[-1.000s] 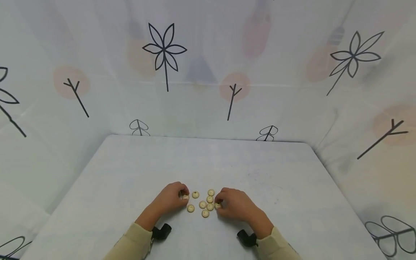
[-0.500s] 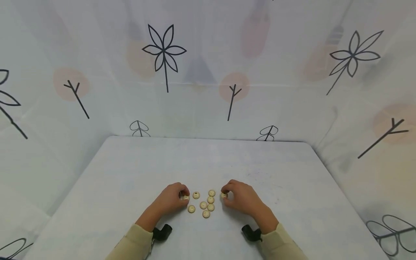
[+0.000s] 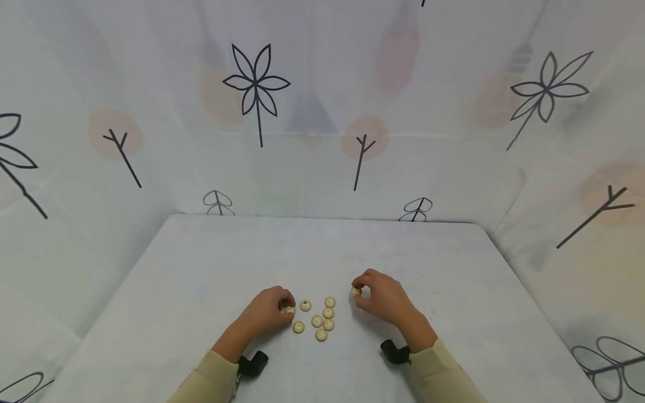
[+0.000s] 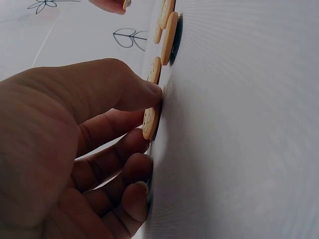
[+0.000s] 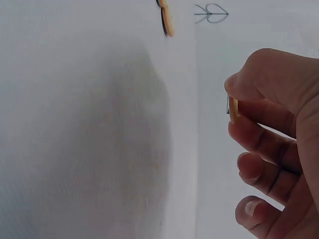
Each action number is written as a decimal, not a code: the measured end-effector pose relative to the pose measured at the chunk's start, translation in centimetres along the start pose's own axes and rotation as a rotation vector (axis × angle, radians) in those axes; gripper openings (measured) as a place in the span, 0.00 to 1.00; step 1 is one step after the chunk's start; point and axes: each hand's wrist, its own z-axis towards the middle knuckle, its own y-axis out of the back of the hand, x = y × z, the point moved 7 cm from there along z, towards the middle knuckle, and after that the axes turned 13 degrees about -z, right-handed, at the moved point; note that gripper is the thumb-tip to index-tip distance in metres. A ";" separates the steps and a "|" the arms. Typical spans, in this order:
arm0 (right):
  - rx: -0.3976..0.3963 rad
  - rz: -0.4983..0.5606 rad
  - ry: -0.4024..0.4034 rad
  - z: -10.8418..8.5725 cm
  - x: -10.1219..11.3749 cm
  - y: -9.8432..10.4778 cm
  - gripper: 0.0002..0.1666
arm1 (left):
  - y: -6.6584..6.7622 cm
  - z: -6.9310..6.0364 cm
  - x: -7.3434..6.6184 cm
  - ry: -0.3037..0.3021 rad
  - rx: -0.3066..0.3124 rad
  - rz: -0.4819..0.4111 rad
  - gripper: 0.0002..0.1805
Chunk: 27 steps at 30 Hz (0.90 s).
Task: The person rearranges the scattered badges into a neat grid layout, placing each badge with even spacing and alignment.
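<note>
In the head view my left hand (image 3: 269, 310) is at the left of a loose group of small round cream discs with dark marks, button-like in look. Its thumb and fingers pinch one disc (image 4: 148, 122) at the table surface. My right hand (image 3: 385, 296) is right of the group and pinches another disc (image 5: 233, 107) between thumb and fingertips, raised off the table. A thin strip shows on the back of that disc. Between the hands lie several more discs, among them one disc (image 3: 305, 305) beside the left hand and one disc (image 3: 321, 334) nearest the front.
The discs lie on a white table (image 3: 242, 252). A pale curtain (image 3: 312, 168) with drawn leaves and branches hangs around its back and sides. Both wrists carry a small black device, the left device (image 3: 253, 364) and the right device (image 3: 395, 352).
My right hand has moved away from the group, to the right and toward the back, carrying its disc. The left hand has kept its place and its disc.
</note>
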 end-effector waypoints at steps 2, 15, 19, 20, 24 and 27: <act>-0.017 -0.002 -0.007 0.0 -0.4 0.0 0.10 | 0.0 0.0 0.0 -0.001 -0.001 0.005 0.05; -0.024 -0.034 -0.066 0.4 -3.6 -0.4 0.10 | -0.1 -0.1 0.2 -0.009 -0.013 0.002 0.05; -0.002 -0.032 -0.084 0.4 -4.4 -0.5 0.11 | -0.1 -0.2 0.2 -0.010 -0.015 -0.001 0.05; 0.004 -0.032 -0.089 0.4 -4.6 -0.5 0.12 | -0.1 -0.2 0.2 -0.011 -0.015 0.000 0.05; 0.028 -0.045 -0.116 0.5 -5.5 -0.6 0.12 | -0.1 -0.2 0.3 -0.010 -0.017 0.001 0.05; 0.051 -0.048 -0.136 0.5 -6.2 -0.7 0.13 | -0.2 -0.1 0.3 -0.016 -0.020 -0.001 0.05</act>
